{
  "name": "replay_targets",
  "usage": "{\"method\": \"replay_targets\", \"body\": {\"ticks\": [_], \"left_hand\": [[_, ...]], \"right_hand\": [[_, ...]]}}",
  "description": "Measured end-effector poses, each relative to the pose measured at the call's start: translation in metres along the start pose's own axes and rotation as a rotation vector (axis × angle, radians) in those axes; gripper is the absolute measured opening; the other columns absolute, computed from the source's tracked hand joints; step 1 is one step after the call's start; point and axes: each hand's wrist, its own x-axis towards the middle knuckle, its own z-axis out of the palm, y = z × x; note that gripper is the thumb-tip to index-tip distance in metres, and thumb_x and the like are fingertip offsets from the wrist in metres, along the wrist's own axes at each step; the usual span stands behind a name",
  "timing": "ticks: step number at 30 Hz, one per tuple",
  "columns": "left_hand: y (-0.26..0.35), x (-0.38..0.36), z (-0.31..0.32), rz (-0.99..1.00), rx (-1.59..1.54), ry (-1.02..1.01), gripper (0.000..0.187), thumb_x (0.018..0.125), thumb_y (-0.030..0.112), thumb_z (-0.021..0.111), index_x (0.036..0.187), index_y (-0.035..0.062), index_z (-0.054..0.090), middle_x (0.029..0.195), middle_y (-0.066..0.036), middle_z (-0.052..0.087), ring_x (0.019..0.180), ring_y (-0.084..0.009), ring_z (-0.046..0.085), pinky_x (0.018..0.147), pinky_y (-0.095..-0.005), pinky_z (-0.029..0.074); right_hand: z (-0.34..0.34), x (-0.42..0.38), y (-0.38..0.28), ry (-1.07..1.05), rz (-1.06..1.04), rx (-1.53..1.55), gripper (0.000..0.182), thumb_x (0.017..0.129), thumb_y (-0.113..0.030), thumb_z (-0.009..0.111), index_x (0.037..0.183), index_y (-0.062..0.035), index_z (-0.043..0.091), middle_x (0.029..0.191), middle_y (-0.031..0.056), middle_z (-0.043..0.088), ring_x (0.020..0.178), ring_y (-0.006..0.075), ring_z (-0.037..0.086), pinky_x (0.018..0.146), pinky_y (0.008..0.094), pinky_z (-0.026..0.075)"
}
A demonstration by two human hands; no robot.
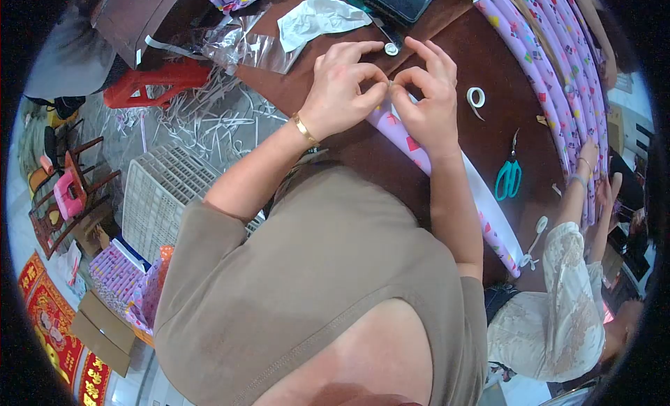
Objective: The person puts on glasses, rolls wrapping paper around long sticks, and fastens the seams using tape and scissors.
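Note:
My left hand (349,88) has its thumb and index finger pinched together above the table. My right hand (427,102) makes a matching pinch right beside it, the fingertips of both nearly touching. What lies between the fingertips is too small to make out. Under my hands runs a long roll of purple patterned wrapping paper (412,148), with a white underside showing. It slants down to the right beneath my right forearm. Just beyond my fingers sits a small white roll (391,49), probably tape or ribbon.
Right of my hands are a white tape roll (475,97), teal-handled scissors (509,178) and several purple paper rolls (537,71). A co-worker's arm (583,175) reaches toward those rolls. White crumpled paper (321,18) lies ahead; a grey plastic crate (164,196) stands at left.

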Motion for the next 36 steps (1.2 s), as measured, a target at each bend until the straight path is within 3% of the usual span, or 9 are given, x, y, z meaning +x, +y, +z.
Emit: {"method": "replay_targets", "body": {"ticks": [13,16,19,22,28,36], "left_hand": [[0.0,0.001,-0.003,0.005,0.009,0.018,0.013,0.076,0.025,0.067,0.079,0.0139,0.074,0.127,-0.007,0.061,0.12,-0.0292,0.05,0.098,-0.0452,0.037],[0.002,0.003,-0.009,0.098,0.177,0.081,0.012,0.076,0.023,0.067,0.08,0.0134,0.074,0.126,-0.008,0.061,0.12,-0.0296,0.05,0.098,-0.0452,0.038],[-0.004,0.007,-0.015,0.121,0.304,0.169,0.014,0.081,0.019,0.068,0.09,0.0113,0.075,0.119,-0.009,0.064,0.112,-0.0301,0.055,0.095,-0.0411,0.043],[-0.006,0.01,-0.015,0.121,0.163,0.12,0.01,0.081,0.018,0.069,0.083,0.0107,0.074,0.091,-0.005,0.066,0.091,-0.0274,0.059,0.084,-0.0407,0.047],[-0.002,0.013,-0.01,0.016,0.013,-0.016,0.014,0.081,0.021,0.068,0.083,0.0093,0.074,0.092,-0.006,0.066,0.09,-0.0274,0.059,0.083,-0.0409,0.048],[0.006,0.015,-0.007,0.099,0.085,-0.016,0.014,0.08,0.022,0.067,0.078,0.0086,0.072,0.095,-0.005,0.066,0.091,-0.0271,0.059,0.083,-0.0393,0.046]], "right_hand": [[-0.005,-0.002,0.0,0.026,0.052,0.045,0.004,0.068,-0.002,0.064,0.072,-0.0039,0.064,0.128,0.0145,0.062,0.126,0.0356,0.048,0.104,0.0426,0.039],[-0.005,-0.003,0.003,0.063,0.077,0.066,0.004,0.068,0.0,0.062,0.071,-0.0026,0.063,0.125,0.0144,0.064,0.125,0.034,0.049,0.102,0.0413,0.04],[-0.003,-0.004,0.008,0.132,0.097,0.1,0.004,0.063,-0.004,0.063,0.066,-0.0043,0.062,0.12,0.0153,0.065,0.119,0.0368,0.052,0.101,0.0444,0.041],[-0.003,-0.003,0.007,0.144,0.107,0.113,0.004,0.064,-0.004,0.062,0.067,-0.0037,0.061,0.119,0.0154,0.065,0.118,0.0366,0.052,0.101,0.0443,0.041],[-0.002,-0.005,0.008,0.148,0.107,0.132,0.003,0.064,-0.004,0.062,0.067,-0.0042,0.06,0.118,0.0149,0.066,0.117,0.0359,0.053,0.101,0.0438,0.041],[-0.003,-0.005,0.006,0.16,0.094,0.13,0.004,0.063,-0.005,0.062,0.066,-0.0045,0.06,0.117,0.0143,0.066,0.117,0.0355,0.053,0.1,0.0435,0.041]]}}
